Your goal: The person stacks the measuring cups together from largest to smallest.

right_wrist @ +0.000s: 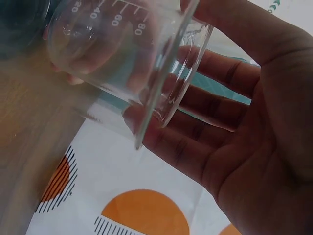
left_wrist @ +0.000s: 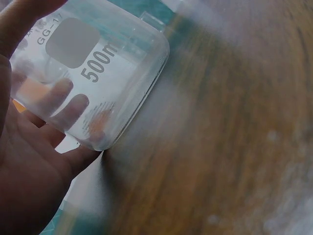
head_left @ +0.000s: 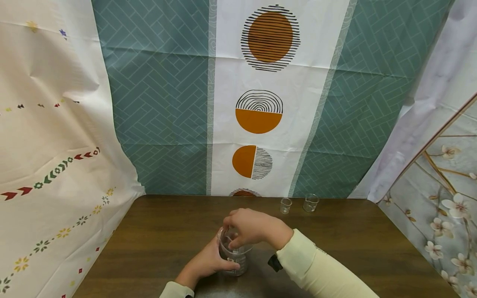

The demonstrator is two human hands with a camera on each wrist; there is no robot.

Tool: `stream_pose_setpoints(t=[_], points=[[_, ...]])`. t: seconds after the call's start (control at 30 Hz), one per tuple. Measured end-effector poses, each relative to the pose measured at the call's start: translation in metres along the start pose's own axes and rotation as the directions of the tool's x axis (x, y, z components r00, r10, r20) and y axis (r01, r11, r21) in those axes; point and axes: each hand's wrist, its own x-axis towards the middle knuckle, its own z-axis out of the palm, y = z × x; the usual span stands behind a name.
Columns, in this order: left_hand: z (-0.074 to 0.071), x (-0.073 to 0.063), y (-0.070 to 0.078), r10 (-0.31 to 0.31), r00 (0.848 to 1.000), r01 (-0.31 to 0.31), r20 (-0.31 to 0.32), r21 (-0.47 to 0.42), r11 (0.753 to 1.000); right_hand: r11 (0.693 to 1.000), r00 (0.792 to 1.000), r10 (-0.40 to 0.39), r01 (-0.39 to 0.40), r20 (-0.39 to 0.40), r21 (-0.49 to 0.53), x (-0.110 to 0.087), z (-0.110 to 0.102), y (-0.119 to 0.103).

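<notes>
A clear glass beaker [head_left: 237, 268] marked 500 ml stands on the brown table, low in the middle of the head view. Its side is gripped by my left hand [head_left: 210, 257], with fingers spread round the glass [left_wrist: 124, 58] in the left wrist view. Above its mouth, my right hand [head_left: 255, 225] pinches the rim of a smaller glass beaker [right_wrist: 116, 30] with graduations up to at least 80. That smaller beaker sits at least partly inside the large one. Clear glass overlapping clear glass makes its exact depth hard to tell.
Two more small glass beakers stand near the table's back edge: a tiny one [head_left: 285, 206] and a slightly larger one [head_left: 311, 203] to its right. Patterned cloths hang behind the table [head_left: 179, 215] and at both sides.
</notes>
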Motion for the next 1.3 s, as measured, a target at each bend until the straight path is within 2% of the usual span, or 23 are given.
stream_pose_setpoints(t=[0.23,0.53,1.0,1.3], points=[[0.0,-0.001,0.0,-0.025,1.0,0.025,-0.005,0.021,0.999,1.0,1.0,0.005,-0.005,0.009,-0.014,0.0,0.004,-0.003],[0.001,0.0,0.0,-0.028,0.999,0.029,0.028,-0.046,0.999,0.999,1.0,0.011,-0.01,0.015,-0.039,-0.001,0.007,-0.007],[0.002,0.0,-0.001,-0.001,0.998,0.006,0.059,-0.091,0.996,0.999,1.0,0.014,-0.014,-0.012,-0.044,-0.004,0.012,-0.008],[0.001,0.0,0.002,-0.021,0.998,0.029,0.066,-0.111,0.993,0.998,1.0,-0.003,0.002,-0.015,-0.057,-0.004,0.014,-0.009]])
